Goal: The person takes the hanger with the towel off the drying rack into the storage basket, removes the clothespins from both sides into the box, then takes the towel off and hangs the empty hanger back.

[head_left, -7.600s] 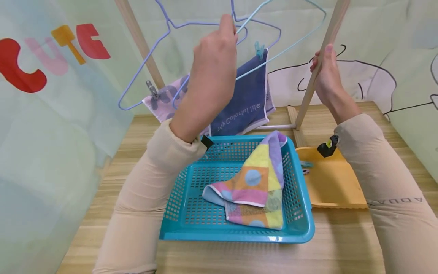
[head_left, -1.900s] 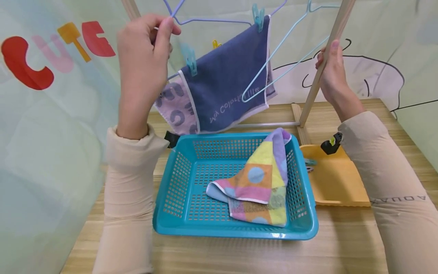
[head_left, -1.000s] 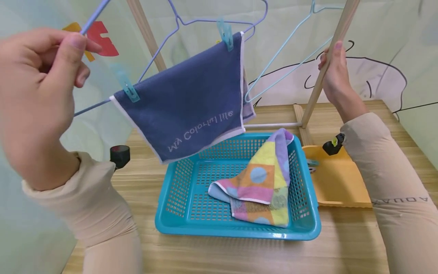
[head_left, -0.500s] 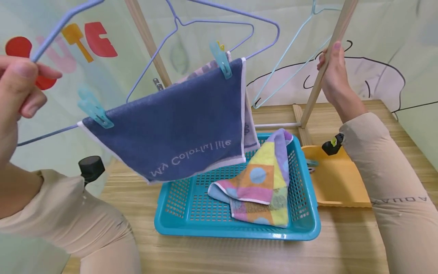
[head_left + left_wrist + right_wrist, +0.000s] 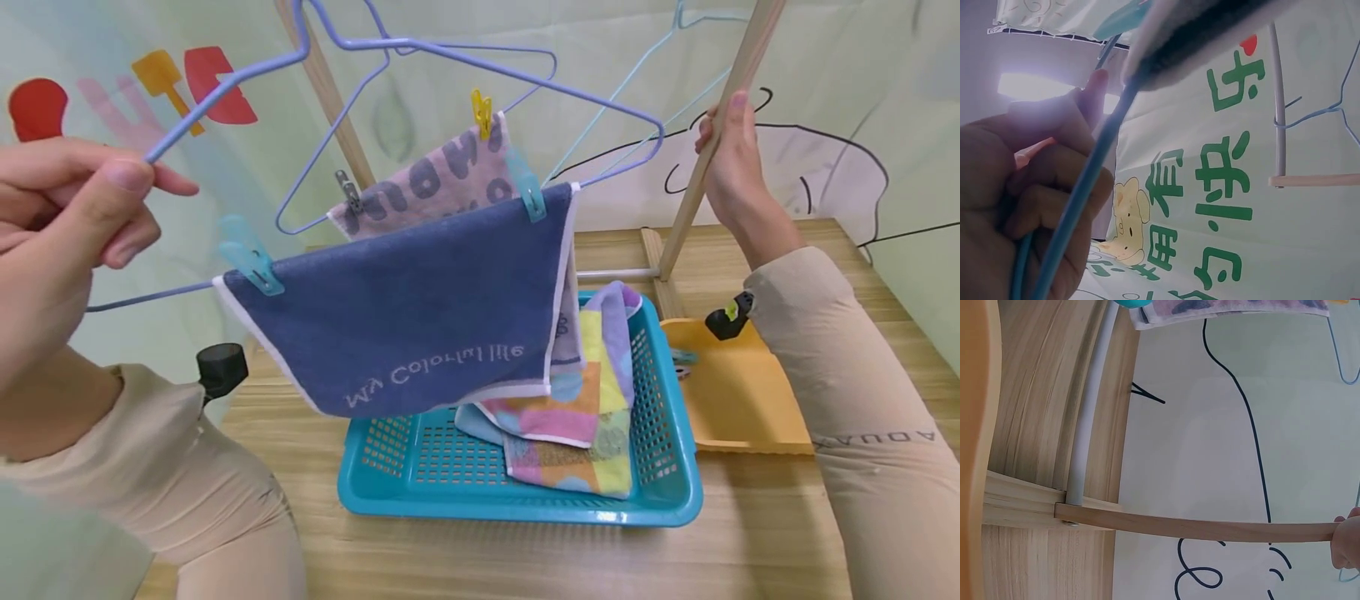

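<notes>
Hands, hangers and towels above a worktop point(image 5: 420, 562). The left hand point(image 5: 63, 225) grips one sloping arm of the near hanger point(image 5: 408, 43) between thumb and curled fingers; the left wrist view shows the fingers bent beside the bar. Whether its hook rests on anything cannot be told. A blue towel point(image 5: 397, 317) is folded over the lower bar, fixed near its two upper corners by teal clips point(image 5: 530, 192), its lettering inverted. It hangs above the basket point(image 5: 517, 510), hiding part of it in the head view. The right hand point(image 5: 735, 171) is wrapped round a wooden post point(image 5: 695, 200). Behind the blue towel, a pink towel point(image 5: 427, 192) hangs from the rear hanger point(image 5: 487, 48), with a yellow clip point(image 5: 482, 115) and a grey clip point(image 5: 347, 190). A pale hanger point(image 5: 640, 61) hangs near the post. A checked towel point(image 5: 566, 425) lies in the basket; just beside stands an orange tray point(image 5: 742, 400) holding small pegs point(image 5: 682, 357).
</notes>
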A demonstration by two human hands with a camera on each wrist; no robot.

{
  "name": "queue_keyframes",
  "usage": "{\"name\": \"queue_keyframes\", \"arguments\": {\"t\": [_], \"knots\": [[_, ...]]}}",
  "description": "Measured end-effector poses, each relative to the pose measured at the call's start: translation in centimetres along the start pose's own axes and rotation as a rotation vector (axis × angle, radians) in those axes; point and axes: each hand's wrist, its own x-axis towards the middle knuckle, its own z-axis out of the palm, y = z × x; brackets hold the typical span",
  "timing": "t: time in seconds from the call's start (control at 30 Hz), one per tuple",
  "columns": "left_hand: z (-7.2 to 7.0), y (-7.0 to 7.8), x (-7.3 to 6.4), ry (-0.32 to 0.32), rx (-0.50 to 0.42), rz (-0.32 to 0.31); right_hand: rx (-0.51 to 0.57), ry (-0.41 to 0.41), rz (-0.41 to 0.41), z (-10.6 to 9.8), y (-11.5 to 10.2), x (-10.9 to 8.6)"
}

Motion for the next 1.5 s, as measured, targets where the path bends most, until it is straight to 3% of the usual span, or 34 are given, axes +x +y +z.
{"name": "queue_keyframes", "arguments": {"t": [0.1, 0.17, 0.33, 0.43, 0.63, 0.77, 1.07, 1.3, 1.5], "knots": [[0.7, 0.0, 0.2, -0.009, -0.020, -0.012, -0.008, -0.009, -0.003, 0.0, 0.0, 0.0], [1.3, 0.2, 0.3, -0.021, 0.085, -0.015, -0.011, -0.014, -0.005, 0.0, -0.1, 0.0], [2.8, 0.0, 0.7, -0.094, 0.184, 0.010, -0.002, -0.014, -0.012, 0.1, -0.2, 0.0], [3.5, -0.3, 0.7, -0.145, 0.116, 0.021, 0.010, -0.018, -0.010, 0.1, -0.2, -0.1], [4.4, -0.8, 0.5, -0.216, 0.161, 0.008, 0.000, 0.008, 0.008, 0.3, -0.3, -0.2], [4.8, -1.6, 0.5, -0.260, 0.153, -0.018, -0.011, 0.011, 0.005, 0.4, -0.5, -0.2], [5.5, -3.8, -0.2, -0.370, 0.227, -0.071, 0.054, 0.014, -0.012, 0.2, -0.4, -0.1], [5.9, -5.5, -1.0, -0.401, 0.373, -0.089, 0.029, -0.009, -0.007, 0.2, -0.2, -0.2], [6.3, -6.9, -1.7, -0.449, 0.324, -0.157, 0.019, -0.028, 0.002, 0.2, -0.2, -0.3]]}}
